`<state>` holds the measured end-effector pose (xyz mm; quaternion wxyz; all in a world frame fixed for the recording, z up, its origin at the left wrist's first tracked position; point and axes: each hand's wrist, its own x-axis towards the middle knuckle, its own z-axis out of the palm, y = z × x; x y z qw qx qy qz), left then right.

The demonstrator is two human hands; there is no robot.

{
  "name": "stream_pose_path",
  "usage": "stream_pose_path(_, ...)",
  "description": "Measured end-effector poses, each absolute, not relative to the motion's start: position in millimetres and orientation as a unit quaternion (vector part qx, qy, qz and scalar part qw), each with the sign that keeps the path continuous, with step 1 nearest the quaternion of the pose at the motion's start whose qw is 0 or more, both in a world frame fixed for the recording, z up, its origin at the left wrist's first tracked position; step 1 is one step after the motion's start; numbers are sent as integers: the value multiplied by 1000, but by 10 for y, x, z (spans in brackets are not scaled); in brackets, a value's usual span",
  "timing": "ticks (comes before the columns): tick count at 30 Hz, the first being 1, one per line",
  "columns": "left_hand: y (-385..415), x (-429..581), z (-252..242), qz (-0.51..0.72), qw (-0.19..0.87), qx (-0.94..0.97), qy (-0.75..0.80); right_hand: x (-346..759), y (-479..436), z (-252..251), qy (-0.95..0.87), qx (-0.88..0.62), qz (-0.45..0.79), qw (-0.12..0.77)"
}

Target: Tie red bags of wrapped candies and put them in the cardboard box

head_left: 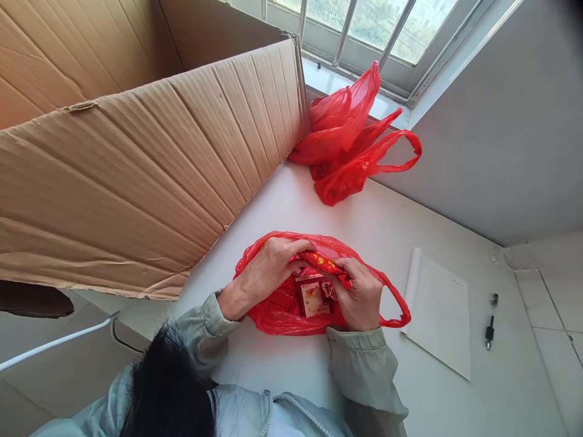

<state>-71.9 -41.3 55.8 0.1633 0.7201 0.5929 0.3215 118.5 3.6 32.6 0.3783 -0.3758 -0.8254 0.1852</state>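
A red plastic bag [277, 315] lies open on the white table [364, 230] right in front of me. Both my hands are inside its mouth. My left hand [264, 273] is curled over the bag's upper edge, fingers closed on a red packet [321, 262] with gold print. My right hand [362, 294] grips the same packet from the right side. Below the packet, inside the bag, sits a small red and white box [313, 297] among other red packets.
A second red plastic bag [350, 145] lies crumpled by the window sill. A large cardboard sheet [136, 170] stands along the left. White paper [439, 309] and a black pen [489, 331] lie to the right.
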Motion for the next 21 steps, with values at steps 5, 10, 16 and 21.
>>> stream_pose_path(5, -438, -674, 554, 273, 118, 731, 615, 1244, 23, 302, -840, -363, 139, 378)
stream_pose_path(10, -442, -609, 605, 195, 102, 742, 634, 1273, 26, 312, -862, -352, 120, 345)
stream_pose_path(16, -557, -657, 705, 111, 87, 709, 691, 1280, 20, 272, -869, -411, 17, 276)
stream_pose_path(21, -712, -714, 806, 70, 141, 742, 652, 1112, -27, 238, -862, -419, -78, 275)
